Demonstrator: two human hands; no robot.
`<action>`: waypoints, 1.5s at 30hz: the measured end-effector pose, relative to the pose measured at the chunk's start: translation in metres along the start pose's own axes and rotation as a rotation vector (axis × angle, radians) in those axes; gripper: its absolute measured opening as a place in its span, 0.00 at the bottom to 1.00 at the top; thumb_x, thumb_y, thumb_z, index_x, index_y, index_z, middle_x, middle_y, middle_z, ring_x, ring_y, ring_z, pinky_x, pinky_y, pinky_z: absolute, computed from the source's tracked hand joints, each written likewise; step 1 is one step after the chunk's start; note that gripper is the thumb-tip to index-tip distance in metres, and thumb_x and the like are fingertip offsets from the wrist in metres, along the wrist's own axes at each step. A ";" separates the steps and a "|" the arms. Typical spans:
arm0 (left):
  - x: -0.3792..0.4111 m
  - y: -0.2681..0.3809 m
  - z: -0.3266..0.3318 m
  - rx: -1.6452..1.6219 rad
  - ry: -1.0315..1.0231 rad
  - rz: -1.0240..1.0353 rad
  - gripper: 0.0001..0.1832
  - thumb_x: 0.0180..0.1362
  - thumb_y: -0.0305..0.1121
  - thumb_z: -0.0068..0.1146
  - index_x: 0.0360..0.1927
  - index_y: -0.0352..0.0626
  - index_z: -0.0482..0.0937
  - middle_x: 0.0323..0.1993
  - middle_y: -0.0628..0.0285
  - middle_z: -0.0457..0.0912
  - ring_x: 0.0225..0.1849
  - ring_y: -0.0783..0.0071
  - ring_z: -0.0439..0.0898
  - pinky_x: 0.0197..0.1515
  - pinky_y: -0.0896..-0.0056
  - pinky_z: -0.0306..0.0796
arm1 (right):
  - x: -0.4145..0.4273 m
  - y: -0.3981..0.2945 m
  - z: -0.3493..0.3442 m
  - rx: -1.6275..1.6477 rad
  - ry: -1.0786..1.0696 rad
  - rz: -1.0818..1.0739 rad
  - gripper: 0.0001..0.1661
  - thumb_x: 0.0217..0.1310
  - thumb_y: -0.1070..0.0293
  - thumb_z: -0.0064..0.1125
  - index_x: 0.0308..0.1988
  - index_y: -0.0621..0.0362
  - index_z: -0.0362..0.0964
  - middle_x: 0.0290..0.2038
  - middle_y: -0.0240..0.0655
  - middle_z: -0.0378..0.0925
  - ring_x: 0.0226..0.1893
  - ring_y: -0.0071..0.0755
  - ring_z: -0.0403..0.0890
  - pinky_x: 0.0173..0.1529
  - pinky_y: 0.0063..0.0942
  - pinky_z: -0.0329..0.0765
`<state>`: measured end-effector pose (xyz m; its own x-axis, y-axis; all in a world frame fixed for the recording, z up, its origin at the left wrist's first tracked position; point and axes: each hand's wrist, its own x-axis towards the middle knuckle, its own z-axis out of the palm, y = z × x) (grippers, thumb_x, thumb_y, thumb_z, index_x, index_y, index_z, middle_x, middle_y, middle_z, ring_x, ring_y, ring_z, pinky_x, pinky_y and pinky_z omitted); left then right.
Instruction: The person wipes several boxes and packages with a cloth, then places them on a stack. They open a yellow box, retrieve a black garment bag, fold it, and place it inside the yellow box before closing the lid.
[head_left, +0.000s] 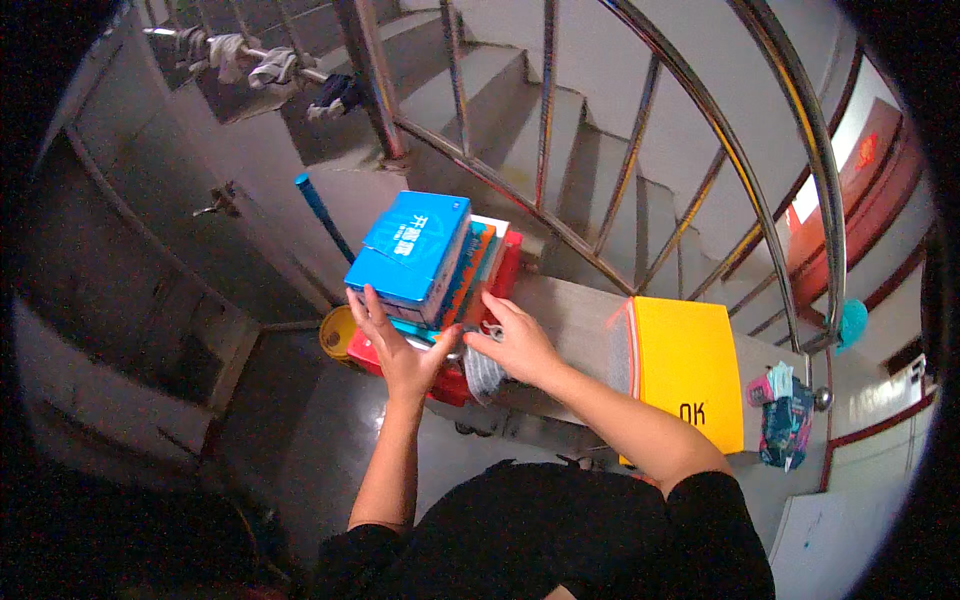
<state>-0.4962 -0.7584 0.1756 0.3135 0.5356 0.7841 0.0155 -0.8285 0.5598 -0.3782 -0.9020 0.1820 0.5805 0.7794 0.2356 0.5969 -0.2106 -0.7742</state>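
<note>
A blue cardboard box (411, 251) with white writing lies on top of a stack of books (474, 270) in orange, teal and white. Red items show beneath the stack. My left hand (401, 356) is spread, its fingertips touching the near edge of the blue box. My right hand (517, 341) is beside the near right corner of the stack, thumb and fingers apart. Grey knitted fabric or yarn (484, 373) hangs just under its thumb; whether the hand touches it is unclear. To the right, a yellow item marked "OK" (686, 367) lies on the ledge.
Metal stair railings (547, 105) rise behind the ledge (585, 315). A yellow bucket (337, 331) and a blue pole (324, 214) are at the left of the stack. A dark packet (786, 427) lies at the right. Small cloth items (276, 67) hang at the upper left.
</note>
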 end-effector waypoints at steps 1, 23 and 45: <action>-0.003 -0.001 0.002 -0.008 -0.023 -0.028 0.63 0.36 0.44 0.78 0.73 0.53 0.46 0.72 0.39 0.38 0.73 0.38 0.46 0.70 0.43 0.51 | 0.002 -0.002 0.002 -0.059 0.030 -0.038 0.46 0.55 0.49 0.62 0.65 0.67 0.58 0.64 0.54 0.63 0.60 0.55 0.71 0.62 0.39 0.69; -0.007 -0.028 0.018 0.003 0.056 0.008 0.55 0.46 0.35 0.74 0.73 0.50 0.48 0.69 0.52 0.48 0.72 0.51 0.50 0.71 0.49 0.50 | -0.054 -0.011 -0.094 0.243 0.384 -0.229 0.22 0.59 0.60 0.64 0.50 0.61 0.75 0.45 0.43 0.78 0.47 0.42 0.78 0.53 0.34 0.74; -0.211 0.161 0.123 -0.497 -0.860 -0.336 0.29 0.61 0.29 0.54 0.67 0.46 0.63 0.53 0.43 0.77 0.48 0.51 0.82 0.49 0.59 0.75 | -0.281 0.087 -0.214 -0.582 -0.389 -0.321 0.26 0.59 0.56 0.59 0.58 0.30 0.71 0.63 0.26 0.69 0.66 0.46 0.63 0.67 0.58 0.57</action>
<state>-0.4433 -1.0248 0.0674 0.9375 0.2682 0.2219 -0.1034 -0.3939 0.9133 -0.3712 -1.2652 0.1741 0.1575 0.9835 0.0893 0.9610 -0.1318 -0.2432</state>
